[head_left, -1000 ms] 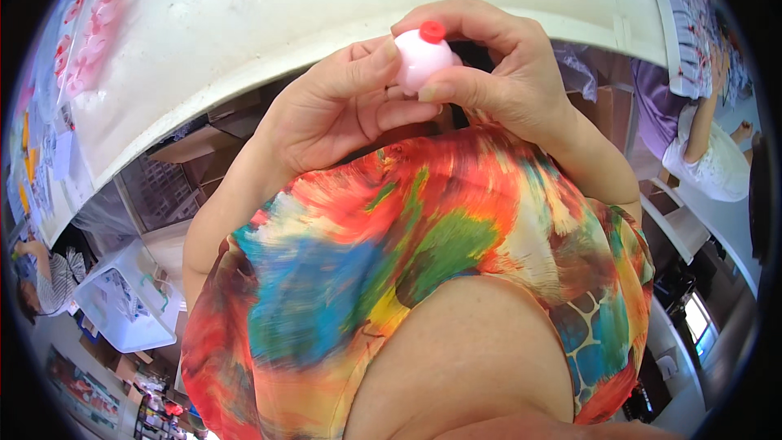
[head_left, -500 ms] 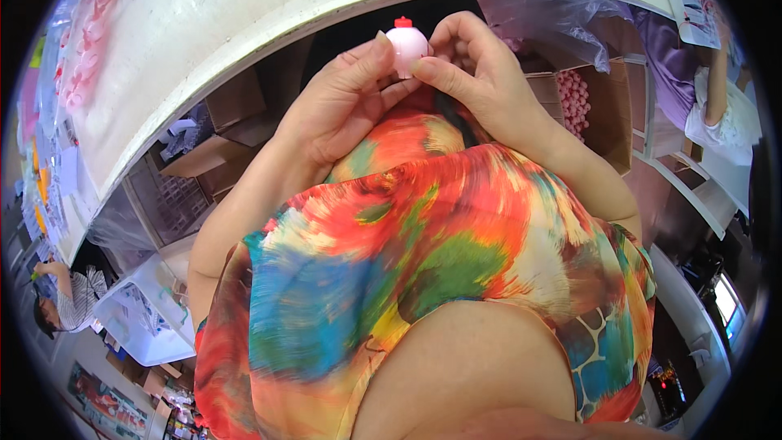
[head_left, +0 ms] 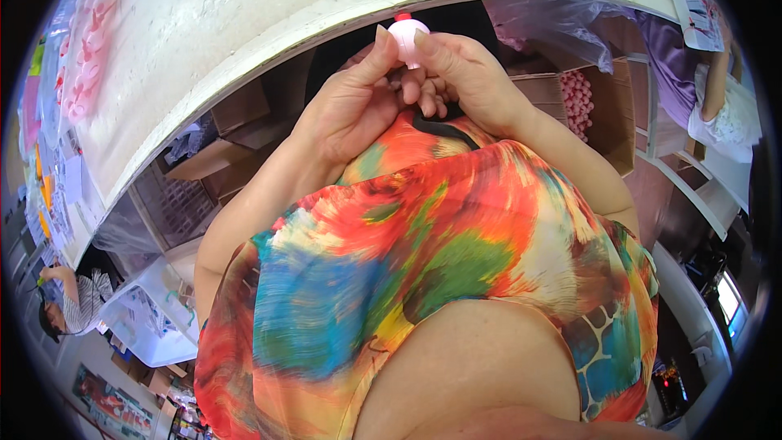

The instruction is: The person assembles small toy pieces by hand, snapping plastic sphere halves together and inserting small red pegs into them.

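Between my two hands is a small, round pale-pink plastic piece (head_left: pixel 405 33) with a red knob on its top and a short stub below. It sits just off the table's near edge, above my lap. My left hand (head_left: pixel 352 102) pinches its left side, thumb upright against it. From the right, my right hand (head_left: pixel 475 81) presses its thumb on the front of the piece, the other fingers curled beneath. The fingertips behind the piece are partly hidden.
A white table (head_left: pixel 244 24) curves across the front, with a row of pink pieces (head_left: pixel 85 57) at its left. A cardboard box (head_left: pixel 607 106) of pink beadlike pieces stands below right. At left are a white bin (head_left: pixel 151 318) and another person (head_left: pixel 73 301); a further person's arm (head_left: pixel 717 90) shows at right.
My right hand has turned inward, and its thumb has moved up onto the front of the pink piece. The piece has shifted slightly; my left hand still pinches it.
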`<state>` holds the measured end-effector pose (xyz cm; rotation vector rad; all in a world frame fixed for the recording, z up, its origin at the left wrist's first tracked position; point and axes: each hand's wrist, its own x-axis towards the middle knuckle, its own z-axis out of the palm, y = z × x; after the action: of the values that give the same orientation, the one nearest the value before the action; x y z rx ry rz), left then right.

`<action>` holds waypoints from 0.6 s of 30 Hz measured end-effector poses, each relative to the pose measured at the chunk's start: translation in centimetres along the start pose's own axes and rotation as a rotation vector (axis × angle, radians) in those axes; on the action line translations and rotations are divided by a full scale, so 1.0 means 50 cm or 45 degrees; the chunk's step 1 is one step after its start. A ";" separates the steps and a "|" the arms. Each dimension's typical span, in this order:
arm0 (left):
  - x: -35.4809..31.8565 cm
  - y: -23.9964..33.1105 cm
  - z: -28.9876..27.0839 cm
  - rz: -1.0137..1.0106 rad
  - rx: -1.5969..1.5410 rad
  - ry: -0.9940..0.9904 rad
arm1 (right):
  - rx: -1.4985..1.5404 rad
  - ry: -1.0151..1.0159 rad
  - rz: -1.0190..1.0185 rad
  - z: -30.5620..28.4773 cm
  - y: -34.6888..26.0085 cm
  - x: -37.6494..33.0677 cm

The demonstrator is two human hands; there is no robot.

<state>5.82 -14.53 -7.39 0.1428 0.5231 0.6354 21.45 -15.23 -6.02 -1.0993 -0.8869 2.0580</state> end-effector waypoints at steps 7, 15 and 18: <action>-0.010 0.002 0.001 0.032 0.051 0.065 | 0.047 -0.009 -0.082 0.011 0.016 0.004; -0.018 0.007 0.014 0.091 0.210 0.046 | 0.068 0.043 -0.182 0.024 0.020 0.001; -0.018 0.007 0.011 0.099 0.207 0.056 | 0.078 0.054 -0.185 0.028 0.022 -0.003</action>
<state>5.29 -14.76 -6.43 0.3042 0.6142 0.6730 20.06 -16.32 -6.21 -1.0117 -0.8518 1.9234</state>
